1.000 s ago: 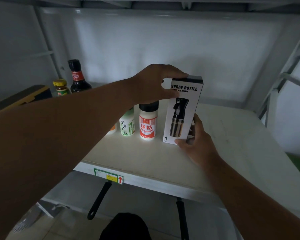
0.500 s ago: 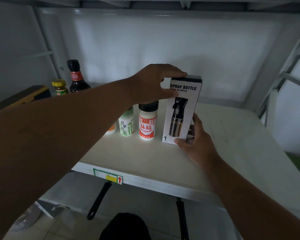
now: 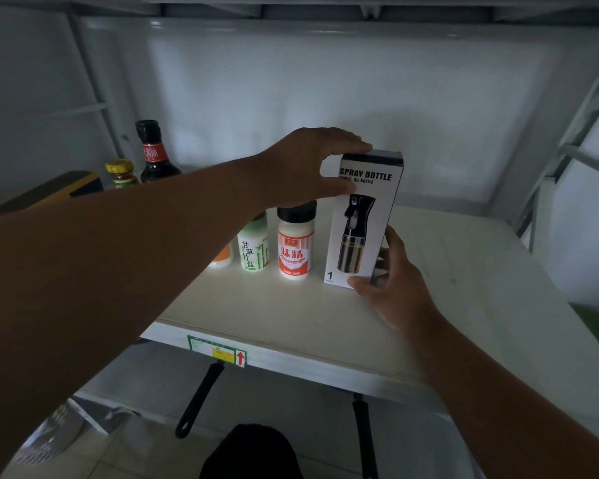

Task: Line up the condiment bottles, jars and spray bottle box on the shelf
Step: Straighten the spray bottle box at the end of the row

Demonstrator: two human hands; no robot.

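Item: spray bottle box, white carton with black top, printed front toward the camera. Location: upright on the shelf, right end of the front row, just beside the red-label jar; whether the two touch cannot be told.

Row, leftward: green-label jar; orange-label jar, mostly hidden behind the left forearm. Rear left of shelf: dark sauce bottle; small yellow-capped jar.

Risks (judged):
- Box is tall and likely light; a push high on the top edge could tip it rightward or backward.
- A slide to the left could knock the red-label jar and disturb the row.
- The left forearm crosses close over the jars; a drop of the arm could topple them.
- Rear bottles stand out of line; the row looks unfinished.

Left hand: reaches across above the jars, fingers over the box's top edge, thumb on the upper front face, a pinch hold on the top corner.

Right hand: low at the box's right bottom corner, thumb on the front face near the base, fingers wrapped along the right side, steadying grip.
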